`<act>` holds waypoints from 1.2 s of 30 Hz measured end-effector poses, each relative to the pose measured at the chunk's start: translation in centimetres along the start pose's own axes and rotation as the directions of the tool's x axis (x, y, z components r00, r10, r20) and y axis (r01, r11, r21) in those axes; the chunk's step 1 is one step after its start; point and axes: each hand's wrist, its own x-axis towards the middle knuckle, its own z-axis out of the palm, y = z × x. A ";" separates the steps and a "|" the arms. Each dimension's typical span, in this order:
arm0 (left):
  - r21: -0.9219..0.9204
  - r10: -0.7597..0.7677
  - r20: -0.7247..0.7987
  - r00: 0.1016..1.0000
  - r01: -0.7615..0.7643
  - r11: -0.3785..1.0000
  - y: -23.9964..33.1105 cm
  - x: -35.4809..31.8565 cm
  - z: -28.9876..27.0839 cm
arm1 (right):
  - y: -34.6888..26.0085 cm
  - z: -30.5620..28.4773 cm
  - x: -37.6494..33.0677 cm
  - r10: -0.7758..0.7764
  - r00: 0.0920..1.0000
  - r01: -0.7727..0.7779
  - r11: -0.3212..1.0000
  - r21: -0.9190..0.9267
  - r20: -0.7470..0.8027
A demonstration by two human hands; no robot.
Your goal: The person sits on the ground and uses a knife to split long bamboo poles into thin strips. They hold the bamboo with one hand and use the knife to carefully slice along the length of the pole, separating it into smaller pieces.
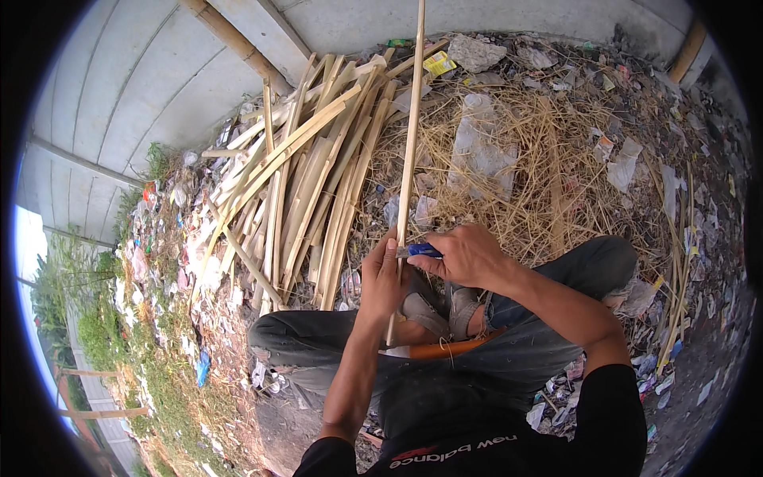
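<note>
A long, thin bamboo strip (410, 143) runs almost upright from the top of the view down past my feet. My left hand (381, 278) is closed around its lower part, thumb lying along it. In my right hand (474, 256) is a blue-handled knife (424, 250), gripped with the fingers curled. Its short grey metal end meets the strip just beside my left thumb. The strip's lower end (390, 330) sticks out beneath my left hand, over my crossed legs. Most of the knife's handle is covered by my right fingers.
A pile of split bamboo strips (318, 183) leans at the far left. Pale shavings (532, 159) cover the ground ahead, with a plastic sheet (481, 155) among them. Concrete walls (548, 24) stand behind. An orange curved object (453, 348) lies by my sandalled feet; litter surrounds me.
</note>
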 end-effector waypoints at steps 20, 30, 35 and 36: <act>-0.009 -0.073 0.045 0.996 0.074 0.997 2.2 -4.0 1.4 | 0.0 -2.9 -1.2 -0.052 0.998 0.046 0.969 0.241 0.020; 0.111 -0.206 0.015 0.978 0.204 0.973 3.0 -7.1 1.1 | 5.9 -3.0 1.2 0.334 0.942 -0.332 0.933 0.141 0.011; 0.168 -0.037 0.001 0.999 0.036 0.985 2.2 -6.6 0.6 | 3.3 -3.1 -0.2 0.224 0.974 -0.211 0.947 0.243 -0.029; 0.152 -0.024 -0.007 1.000 0.025 0.988 2.9 -6.3 0.7 | 2.6 -3.3 -0.2 0.206 0.977 -0.183 0.941 0.285 -0.051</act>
